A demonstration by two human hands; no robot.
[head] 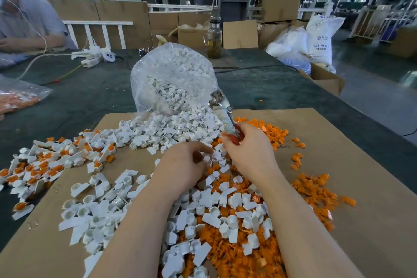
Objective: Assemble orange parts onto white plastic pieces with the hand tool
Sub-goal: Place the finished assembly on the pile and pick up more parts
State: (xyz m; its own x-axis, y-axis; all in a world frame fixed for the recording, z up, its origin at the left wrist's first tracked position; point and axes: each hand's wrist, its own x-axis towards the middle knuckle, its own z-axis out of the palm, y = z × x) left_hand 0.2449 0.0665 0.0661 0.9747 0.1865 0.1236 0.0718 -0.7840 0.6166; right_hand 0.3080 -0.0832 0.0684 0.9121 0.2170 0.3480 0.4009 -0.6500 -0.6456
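Observation:
My right hand [250,153] grips the red handles of a metal hand tool [222,108], whose jaws point up and away over the pile. My left hand [180,165] lies on the heap just left of it, fingers curled down among white plastic pieces [216,210]; whether it holds one I cannot tell. Loose orange parts [313,189] lie under and to the right of the white ones. White pieces with orange parts fitted [45,165] lie heaped at the left. A clear bag of white pieces [171,79] spills onto the cardboard behind my hands.
A cardboard sheet [372,210] covers the dark table [79,101]. A bag with orange parts [15,97] lies at the far left, near another person [27,22]. A power strip [92,61], a glass jar [214,38] and boxes [325,79] stand further back.

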